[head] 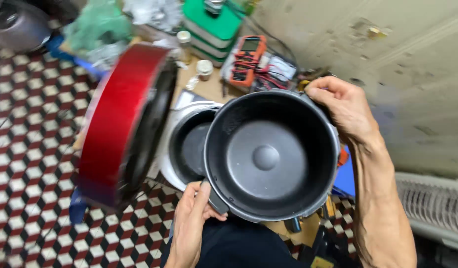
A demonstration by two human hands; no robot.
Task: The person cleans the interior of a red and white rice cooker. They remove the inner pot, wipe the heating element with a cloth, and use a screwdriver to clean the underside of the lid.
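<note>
Black inner pot (268,156) between left hand (191,223) and right hand (345,106).

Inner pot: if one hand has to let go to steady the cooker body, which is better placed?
Left, probably. The left hand grips the inner pot at its near rim, beside the open cooker body; the right hand holds the far rim.

An orange multimeter (248,58) lies at the far end of the wooden surface, with its leads beside it; a green box (212,24) stands just behind it, near a small metal-lidded jar (204,69); crumpled green plastic (97,25) lies to the left; the floor (25,144) has red, white and black tiles; a pale ribbed panel (429,203) runs along the stained wall (387,44).
</note>
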